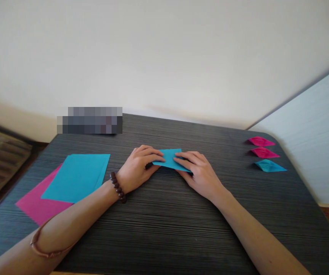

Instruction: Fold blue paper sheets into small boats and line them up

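Observation:
A folded piece of blue paper (170,157) is held just over the middle of the table, its near edge tilted slightly down to the right. My left hand (141,167) pinches its left end, fingers on top and thumb beneath the near edge. At the right end my right hand (197,168) grips it in the same way, the thumb partly under the paper. A dark beaded bracelet (118,187) circles my left wrist, and a brown band (42,252) sits farther up that forearm.
Flat blue sheets (77,177) overlap a pink sheet (42,206) on the left. Along the right edge stand two pink folded paper shapes (262,141) and one blue folded shape (270,165). A pixelated object (92,121) lies at the back left of the dark table (164,229), near the wall.

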The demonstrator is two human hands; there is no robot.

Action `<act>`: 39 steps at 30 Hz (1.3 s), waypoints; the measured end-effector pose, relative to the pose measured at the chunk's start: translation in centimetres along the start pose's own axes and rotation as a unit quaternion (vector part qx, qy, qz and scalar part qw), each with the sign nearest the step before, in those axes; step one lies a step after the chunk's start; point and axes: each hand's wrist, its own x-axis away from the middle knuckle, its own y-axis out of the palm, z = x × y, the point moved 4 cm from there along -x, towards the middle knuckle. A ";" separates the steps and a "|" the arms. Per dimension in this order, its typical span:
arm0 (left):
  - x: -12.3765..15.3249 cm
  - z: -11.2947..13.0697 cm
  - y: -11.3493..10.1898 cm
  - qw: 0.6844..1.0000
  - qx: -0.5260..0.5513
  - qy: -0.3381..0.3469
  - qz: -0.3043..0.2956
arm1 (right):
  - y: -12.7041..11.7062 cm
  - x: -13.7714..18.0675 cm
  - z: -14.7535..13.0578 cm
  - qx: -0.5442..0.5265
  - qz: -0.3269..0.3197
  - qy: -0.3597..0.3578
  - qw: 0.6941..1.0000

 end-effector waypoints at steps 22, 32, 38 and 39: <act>0.4 -0.3 -0.6 0.997 -0.037 -0.069 0.025 | -0.8 0.2 0.5 -0.138 0.048 0.050 0.988; 0.0 -0.2 -0.6 0.997 -0.043 -0.055 0.034 | -0.3 0.3 1.3 -0.099 0.055 0.117 0.987; 0.3 -0.5 -0.6 0.996 -0.047 -0.070 0.035 | -0.6 0.3 1.1 -0.115 0.043 0.123 0.985; 0.4 -0.5 -0.6 0.996 -0.049 -0.074 0.032 | -0.7 0.2 1.1 -0.120 0.043 0.117 0.985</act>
